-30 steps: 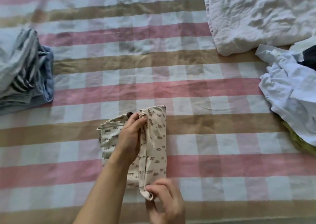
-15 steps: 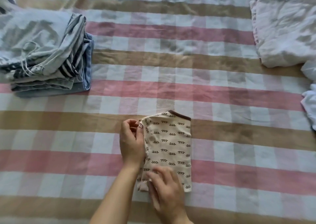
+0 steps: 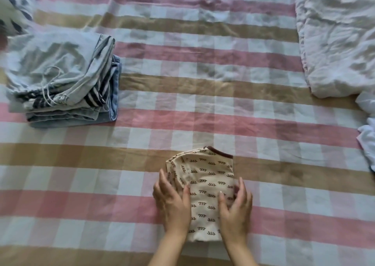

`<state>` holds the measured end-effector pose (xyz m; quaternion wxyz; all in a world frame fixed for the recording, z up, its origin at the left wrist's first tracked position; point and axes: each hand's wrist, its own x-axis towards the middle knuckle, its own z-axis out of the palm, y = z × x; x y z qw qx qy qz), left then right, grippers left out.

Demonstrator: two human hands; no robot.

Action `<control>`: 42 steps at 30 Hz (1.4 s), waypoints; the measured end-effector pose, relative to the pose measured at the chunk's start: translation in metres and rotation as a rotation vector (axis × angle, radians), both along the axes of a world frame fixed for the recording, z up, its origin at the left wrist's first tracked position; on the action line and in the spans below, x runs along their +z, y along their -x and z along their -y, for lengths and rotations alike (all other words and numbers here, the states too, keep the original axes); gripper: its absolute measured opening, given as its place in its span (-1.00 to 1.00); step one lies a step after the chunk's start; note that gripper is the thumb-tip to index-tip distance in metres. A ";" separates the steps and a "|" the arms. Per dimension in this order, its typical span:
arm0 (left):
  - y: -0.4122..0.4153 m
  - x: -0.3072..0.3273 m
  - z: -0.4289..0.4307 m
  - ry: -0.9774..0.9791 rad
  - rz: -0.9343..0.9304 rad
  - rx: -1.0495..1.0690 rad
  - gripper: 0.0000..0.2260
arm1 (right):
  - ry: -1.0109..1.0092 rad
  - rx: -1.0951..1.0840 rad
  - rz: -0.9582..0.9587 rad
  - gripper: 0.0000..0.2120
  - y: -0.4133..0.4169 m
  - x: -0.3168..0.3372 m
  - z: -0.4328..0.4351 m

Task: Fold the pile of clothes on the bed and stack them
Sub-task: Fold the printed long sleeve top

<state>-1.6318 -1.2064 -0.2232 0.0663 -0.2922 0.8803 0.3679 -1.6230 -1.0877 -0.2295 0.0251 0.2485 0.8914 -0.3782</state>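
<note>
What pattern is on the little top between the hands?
The little top is cream with small brown squiggles and a brown trim; head view shows it best.

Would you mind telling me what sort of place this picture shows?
Most likely a bedroom: a pink, tan and white checked bedsheet covers the surface, crumpled white bedding lies at far right, and a stack of folded clothes sits at left.

The folded garment (image 3: pixel 209 184) lies by the near edge of the bed (image 3: pixel 182 87), the stack (image 3: pixel 60 79) far left, loose clothes (image 3: pixel 367 142) right.
</note>
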 end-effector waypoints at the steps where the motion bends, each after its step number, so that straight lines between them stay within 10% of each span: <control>1: -0.006 0.004 0.001 -0.068 0.031 0.067 -0.42 | 0.063 -0.057 0.050 -0.50 0.000 0.002 -0.003; 10: -0.004 0.020 0.009 -0.251 0.169 0.050 -0.87 | 0.464 -0.086 0.312 -0.89 0.009 0.018 -0.015; 24: 0.044 0.142 0.107 -0.304 -0.263 0.239 -0.76 | 0.723 0.140 0.069 -0.83 0.094 0.128 0.075; 35: 0.213 0.147 0.346 -0.038 -0.509 0.121 -0.72 | 0.744 0.381 -0.082 -0.90 0.259 0.139 0.315; 42: 0.252 0.076 0.381 0.065 -0.266 0.207 -0.72 | 0.467 0.191 0.028 -0.73 0.291 0.083 0.361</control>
